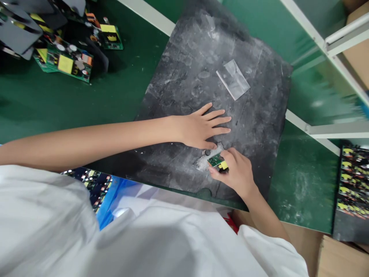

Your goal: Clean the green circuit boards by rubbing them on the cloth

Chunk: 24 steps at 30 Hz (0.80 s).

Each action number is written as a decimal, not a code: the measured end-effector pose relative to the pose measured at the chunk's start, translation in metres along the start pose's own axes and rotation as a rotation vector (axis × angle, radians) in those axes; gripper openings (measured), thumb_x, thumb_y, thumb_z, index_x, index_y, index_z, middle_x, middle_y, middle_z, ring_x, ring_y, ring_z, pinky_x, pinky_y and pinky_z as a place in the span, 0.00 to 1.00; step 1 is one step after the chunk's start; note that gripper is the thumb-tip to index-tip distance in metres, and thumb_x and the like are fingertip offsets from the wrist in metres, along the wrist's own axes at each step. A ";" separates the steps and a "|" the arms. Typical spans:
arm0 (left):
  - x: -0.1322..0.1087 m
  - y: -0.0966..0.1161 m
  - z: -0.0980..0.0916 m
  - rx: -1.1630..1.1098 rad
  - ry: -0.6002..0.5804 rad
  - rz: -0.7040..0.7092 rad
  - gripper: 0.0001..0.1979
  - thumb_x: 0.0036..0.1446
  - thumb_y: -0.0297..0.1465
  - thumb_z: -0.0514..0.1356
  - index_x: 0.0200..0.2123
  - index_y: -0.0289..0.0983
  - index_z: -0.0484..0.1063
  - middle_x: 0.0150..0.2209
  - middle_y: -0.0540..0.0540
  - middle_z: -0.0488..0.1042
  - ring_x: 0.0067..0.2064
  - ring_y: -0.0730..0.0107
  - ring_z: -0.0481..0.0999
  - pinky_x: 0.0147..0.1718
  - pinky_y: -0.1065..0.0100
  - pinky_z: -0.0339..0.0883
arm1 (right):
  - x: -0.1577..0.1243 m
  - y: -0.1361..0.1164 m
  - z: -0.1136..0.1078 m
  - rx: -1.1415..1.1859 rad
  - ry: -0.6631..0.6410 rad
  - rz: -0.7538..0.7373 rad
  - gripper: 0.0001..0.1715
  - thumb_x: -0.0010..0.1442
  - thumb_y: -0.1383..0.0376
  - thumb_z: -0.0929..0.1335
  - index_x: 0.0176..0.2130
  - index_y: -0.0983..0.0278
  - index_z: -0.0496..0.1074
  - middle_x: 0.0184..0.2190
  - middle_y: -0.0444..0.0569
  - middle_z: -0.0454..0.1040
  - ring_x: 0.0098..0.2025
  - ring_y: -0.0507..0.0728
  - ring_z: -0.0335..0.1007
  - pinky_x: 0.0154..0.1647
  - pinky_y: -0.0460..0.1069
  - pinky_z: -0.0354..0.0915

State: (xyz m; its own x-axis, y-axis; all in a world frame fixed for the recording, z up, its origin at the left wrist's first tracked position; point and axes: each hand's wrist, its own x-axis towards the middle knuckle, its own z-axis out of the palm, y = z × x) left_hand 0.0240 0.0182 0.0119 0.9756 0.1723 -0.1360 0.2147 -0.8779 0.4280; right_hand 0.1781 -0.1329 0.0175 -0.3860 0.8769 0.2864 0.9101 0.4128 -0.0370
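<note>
My left hand (201,127) lies flat and open on a worn black mat (201,57), fingers stretched toward the right. Just below it my right hand (235,171) is closed on a small green circuit board (218,161) with a yellow part, held at the mat near a whitish smear (205,161). A small clear plastic bag (233,79) lies farther up on the mat, apart from both hands.
Several green circuit boards (70,61) with yellow parts lie at the far left on the green table (72,100). A black tray of boards (353,184) stands at the right. A blue bin with boards (96,184) sits below the table edge. White rails (331,42) cross the upper right.
</note>
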 end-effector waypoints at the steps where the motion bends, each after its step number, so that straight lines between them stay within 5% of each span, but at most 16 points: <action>1: 0.000 0.000 0.000 0.005 0.000 -0.001 0.31 0.62 0.47 0.45 0.65 0.44 0.45 0.68 0.50 0.35 0.69 0.59 0.30 0.64 0.48 0.24 | 0.001 0.002 0.000 0.032 -0.006 0.009 0.20 0.66 0.51 0.58 0.36 0.65 0.62 0.24 0.45 0.62 0.23 0.55 0.60 0.19 0.47 0.54; 14: 0.000 -0.011 -0.016 -0.118 -0.119 0.044 0.35 0.56 0.49 0.50 0.65 0.46 0.47 0.68 0.54 0.36 0.68 0.61 0.28 0.64 0.50 0.21 | 0.004 0.006 0.001 0.131 -0.016 0.023 0.18 0.66 0.52 0.59 0.37 0.64 0.63 0.23 0.44 0.65 0.23 0.54 0.63 0.21 0.47 0.55; 24: -0.001 -0.006 -0.018 -0.010 -0.191 0.007 0.38 0.56 0.49 0.50 0.66 0.47 0.40 0.68 0.57 0.28 0.68 0.63 0.23 0.63 0.52 0.17 | 0.005 -0.003 0.003 0.151 0.001 -0.005 0.18 0.64 0.54 0.59 0.35 0.65 0.64 0.22 0.45 0.63 0.23 0.55 0.61 0.21 0.47 0.54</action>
State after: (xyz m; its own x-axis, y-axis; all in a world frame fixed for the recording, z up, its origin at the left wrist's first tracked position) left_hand 0.0228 0.0310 0.0254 0.9510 0.0777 -0.2994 0.2094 -0.8742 0.4382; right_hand 0.1730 -0.1288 0.0167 -0.3906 0.8744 0.2880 0.8751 0.4498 -0.1789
